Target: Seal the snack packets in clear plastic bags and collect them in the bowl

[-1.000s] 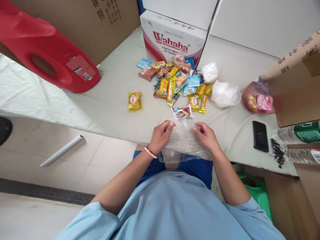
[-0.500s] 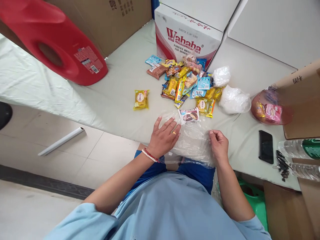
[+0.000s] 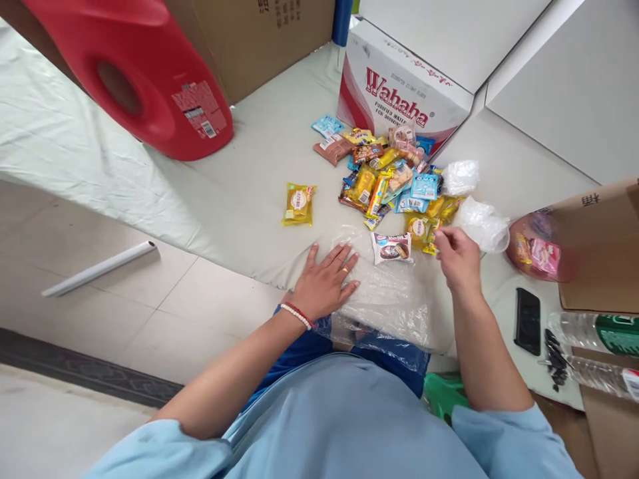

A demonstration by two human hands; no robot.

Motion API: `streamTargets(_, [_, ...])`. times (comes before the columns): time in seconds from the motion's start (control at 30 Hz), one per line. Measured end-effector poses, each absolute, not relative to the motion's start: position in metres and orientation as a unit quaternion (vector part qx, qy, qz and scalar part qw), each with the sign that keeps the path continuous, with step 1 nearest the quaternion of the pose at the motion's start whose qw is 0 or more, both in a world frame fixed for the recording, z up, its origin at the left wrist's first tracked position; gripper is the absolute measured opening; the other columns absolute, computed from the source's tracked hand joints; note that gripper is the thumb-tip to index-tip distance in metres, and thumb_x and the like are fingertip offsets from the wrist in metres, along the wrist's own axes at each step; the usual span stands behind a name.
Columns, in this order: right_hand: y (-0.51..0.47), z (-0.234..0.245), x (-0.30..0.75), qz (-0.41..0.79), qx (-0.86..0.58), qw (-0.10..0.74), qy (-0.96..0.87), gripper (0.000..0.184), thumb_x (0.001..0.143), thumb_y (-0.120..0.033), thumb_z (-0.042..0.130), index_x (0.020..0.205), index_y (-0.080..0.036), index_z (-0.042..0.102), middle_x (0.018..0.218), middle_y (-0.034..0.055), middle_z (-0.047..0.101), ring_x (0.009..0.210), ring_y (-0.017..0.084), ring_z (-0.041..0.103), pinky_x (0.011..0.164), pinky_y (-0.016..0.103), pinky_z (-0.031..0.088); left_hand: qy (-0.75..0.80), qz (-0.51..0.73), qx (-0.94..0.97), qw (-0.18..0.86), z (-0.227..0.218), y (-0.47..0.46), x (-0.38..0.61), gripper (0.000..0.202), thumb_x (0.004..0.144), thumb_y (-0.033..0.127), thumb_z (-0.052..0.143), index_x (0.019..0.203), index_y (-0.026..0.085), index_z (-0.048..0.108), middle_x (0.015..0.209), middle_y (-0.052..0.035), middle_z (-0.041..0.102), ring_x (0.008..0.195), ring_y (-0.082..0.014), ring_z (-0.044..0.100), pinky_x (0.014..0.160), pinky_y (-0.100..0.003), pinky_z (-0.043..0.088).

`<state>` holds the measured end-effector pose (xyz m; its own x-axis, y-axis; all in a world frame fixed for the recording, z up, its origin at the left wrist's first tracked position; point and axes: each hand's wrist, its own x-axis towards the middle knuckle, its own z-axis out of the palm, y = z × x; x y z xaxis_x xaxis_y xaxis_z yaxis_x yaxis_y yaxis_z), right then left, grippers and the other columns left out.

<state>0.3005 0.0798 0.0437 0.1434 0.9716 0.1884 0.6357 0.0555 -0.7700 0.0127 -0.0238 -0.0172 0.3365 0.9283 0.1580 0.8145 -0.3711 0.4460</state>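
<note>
A clear plastic bag [image 3: 384,293] lies flat over the table's front edge, its lower part hanging above my lap. My left hand [image 3: 327,283] rests palm down on the bag's left side, fingers spread. On the bag's upper edge sits a white-and-brown wrapped chocolate snack [image 3: 392,248]. My right hand [image 3: 459,259] is raised to the right of the bag, thumb and fingers drawn together beside the snack pile. Whatever the fingertips may hold is too small to make out. A yellow wrapped cake [image 3: 299,204] lies alone to the left of the pile of wrapped snacks [image 3: 389,176].
Crumpled white plastic bags [image 3: 482,223] lie right of the pile. A Wahaha carton [image 3: 404,86] stands behind. A red jug [image 3: 150,86] is at left. At right are a reddish clear container [image 3: 536,249], a phone [image 3: 528,320], keys [image 3: 555,356] and a water bottle [image 3: 574,329].
My right hand has come off the bag's right edge and moved up and right toward the snack pile. My left hand stays flat on the bag. The camera view has shifted slightly.
</note>
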Motion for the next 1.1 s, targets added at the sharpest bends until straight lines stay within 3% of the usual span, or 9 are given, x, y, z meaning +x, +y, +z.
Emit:
streamTargets(0.07, [0.113,0.047,0.259,0.228,-0.611,0.361,-0.666,0.032,0.090,-0.050,0.063,0.095,-0.019,0.073,0.090,0.0053,0.072,0.081,0.020,0.063,0.078,0.033,0.049,0.540,0.195,0.806,0.142,-0.018,-0.024,0.012,0.055,0.104,0.043,0.052,0.156,0.026,0.049,0.168,-0.0139,0.040,0.155,-0.0325,0.039,0.129,-0.069,0.003])
streamTargets(0.17, [0.154,0.038,0.204,0.241,-0.625,0.328,-0.666,0.043,0.084,-0.052,0.070,0.107,-0.016,0.070,0.089,0.0048,0.071,0.080,0.020,0.062,0.078,0.034,0.047,0.539,0.190,0.809,0.137,-0.019,-0.024,0.010,0.054,0.105,0.044,0.050,0.155,0.024,0.050,0.169,-0.0137,0.038,0.156,-0.0309,0.037,0.129,-0.068,0.003])
streamTargets(0.27, [0.179,0.025,0.176,0.295,-0.647,0.278,-0.645,0.040,0.073,-0.040,0.077,0.102,-0.014,0.069,0.081,0.0024,0.068,0.073,0.018,0.059,0.072,0.032,0.045,0.540,0.189,0.809,0.136,-0.019,-0.025,0.009,0.054,0.104,0.044,0.050,0.154,0.023,0.051,0.169,-0.0146,0.037,0.156,-0.0308,0.038,0.129,-0.068,0.005])
streamTargets(0.37, [0.189,0.019,0.176,0.320,-0.664,0.299,-0.606,0.026,0.071,-0.032,0.071,0.091,-0.014,0.068,0.078,0.0013,0.067,0.070,0.016,0.057,0.068,0.030,0.044,0.540,0.193,0.808,0.135,-0.020,-0.025,0.009,0.054,0.104,0.045,0.050,0.154,0.023,0.051,0.169,-0.0145,0.038,0.156,-0.0311,0.038,0.129,-0.067,0.007])
streamTargets(0.53, [0.205,0.021,0.191,0.236,-0.719,0.324,-0.568,0.029,0.079,-0.039,0.066,0.094,-0.014,0.068,0.084,0.0058,0.069,0.075,0.019,0.060,0.069,0.032,0.047,0.541,0.194,0.807,0.135,-0.022,-0.026,0.009,0.054,0.105,0.047,0.047,0.154,0.023,0.050,0.169,-0.0132,0.038,0.156,-0.0293,0.037,0.130,-0.067,0.008])
streamTargets(0.67, [0.223,0.019,0.183,0.172,-0.750,0.229,-0.596,0.048,0.076,-0.052,0.077,0.103,-0.013,0.069,0.101,0.0145,0.072,0.093,0.028,0.067,0.083,0.039,0.053,0.544,0.186,0.809,0.125,-0.023,-0.025,0.009,0.055,0.106,0.048,0.046,0.155,0.023,0.050,0.169,-0.0124,0.039,0.156,-0.0298,0.037,0.129,-0.068,0.010])
streamTargets(0.77, [0.233,0.017,0.173,0.125,-0.767,0.159,-0.609,0.054,0.075,-0.050,0.078,0.113,-0.012,0.069,0.116,0.0202,0.072,0.106,0.033,0.068,0.091,0.043,0.054,0.545,0.177,0.812,0.115,-0.023,-0.025,0.009,0.056,0.106,0.049,0.044,0.155,0.023,0.049,0.169,-0.0115,0.038,0.156,-0.0291,0.036,0.129,-0.067,0.011])
streamTargets(1.0, [0.232,0.051,0.189,0.145,-0.673,0.133,-0.713,0.035,0.083,-0.037,0.066,0.111,-0.015,0.069,0.100,0.0097,0.075,0.084,0.023,0.067,0.076,0.033,0.052,0.544,0.175,0.813,0.111,-0.024,-0.026,0.009,0.056,0.106,0.050,0.043,0.154,0.022,0.049,0.169,-0.0113,0.038,0.157,-0.0272,0.036,0.130,-0.066,0.013])
streamTargets(1.1, [0.223,0.076,0.203,0.061,-0.563,0.034,-0.824,0.034,0.084,-0.037,0.069,0.110,-0.015,0.068,0.101,0.0108,0.074,0.085,0.024,0.065,0.075,0.032,0.047,0.542,0.177,0.814,0.110,-0.024,-0.026,0.008,0.057,0.106,0.050,0.043,0.155,0.021,0.049,0.169,-0.0118,0.039,0.157,-0.0279,0.035,0.130,-0.067,0.013])
